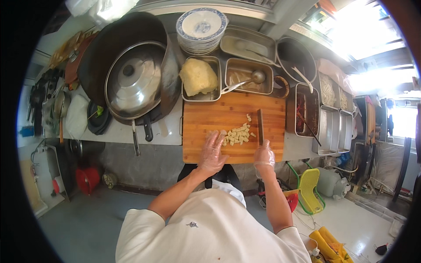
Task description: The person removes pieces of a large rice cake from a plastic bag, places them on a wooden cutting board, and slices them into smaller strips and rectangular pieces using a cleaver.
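Note:
My right hand, in a clear plastic glove, grips a cleaver. Its blade stands nearly edge-up to my view, over the right part of a wooden cutting board. Diced pale yellow pieces lie in a loose heap left of the blade, with a few strays apart from the heap. My left hand, gloved likewise, reaches flat over the board with its fingers extended at the heap's left edge. What lies beneath those fingers is partly hidden.
Behind the board stand a metal tray with a big pale yellow block, a tray with a ladle and stacked blue-rimmed plates. A lidded wok and a black-handled knife are left. Metal containers line the right.

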Demonstrator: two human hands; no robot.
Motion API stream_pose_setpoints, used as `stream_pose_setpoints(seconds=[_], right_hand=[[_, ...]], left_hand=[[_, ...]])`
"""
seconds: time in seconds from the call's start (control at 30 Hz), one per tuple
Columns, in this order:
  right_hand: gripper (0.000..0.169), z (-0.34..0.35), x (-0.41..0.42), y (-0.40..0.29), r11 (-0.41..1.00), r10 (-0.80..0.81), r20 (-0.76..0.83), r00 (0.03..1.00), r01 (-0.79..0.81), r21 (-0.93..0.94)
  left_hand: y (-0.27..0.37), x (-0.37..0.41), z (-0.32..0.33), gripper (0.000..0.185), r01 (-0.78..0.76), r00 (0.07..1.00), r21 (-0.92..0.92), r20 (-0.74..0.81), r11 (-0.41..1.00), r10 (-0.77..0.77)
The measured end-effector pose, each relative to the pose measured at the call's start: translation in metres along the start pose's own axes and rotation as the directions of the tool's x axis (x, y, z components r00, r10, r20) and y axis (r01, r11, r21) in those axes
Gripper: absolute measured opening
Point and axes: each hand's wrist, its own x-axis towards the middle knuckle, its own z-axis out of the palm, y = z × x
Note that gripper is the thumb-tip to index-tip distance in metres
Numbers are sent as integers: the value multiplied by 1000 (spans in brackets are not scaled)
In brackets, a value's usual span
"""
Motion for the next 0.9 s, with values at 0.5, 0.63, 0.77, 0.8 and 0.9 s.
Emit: stream_pose_setpoints(seconds=[0.5,0.63,0.77,0.8,0.9], right_hand=[[14,54,-25,64,556,73,237,969,-237,797],[18,52,-59,55,569,45,359,932,-319,758],[21,71,-71,94,463,-2,326,945,-288,838],[20,74,-70,95,483,-18,332,943,-282,829],[21,64,-77,69,559,8,439,898,-368,743]], left_hand=[[-16,62,43,64,-150,989,-31,9,988,150],[-11,26,55,58,-158,971,-54,-189,986,145],[-11,22,56,55,-153,968,-24,-203,988,146],[-11,23,58,55,-149,971,-36,-192,988,139],[-11,25,63,55,-112,981,-63,-166,992,100]])
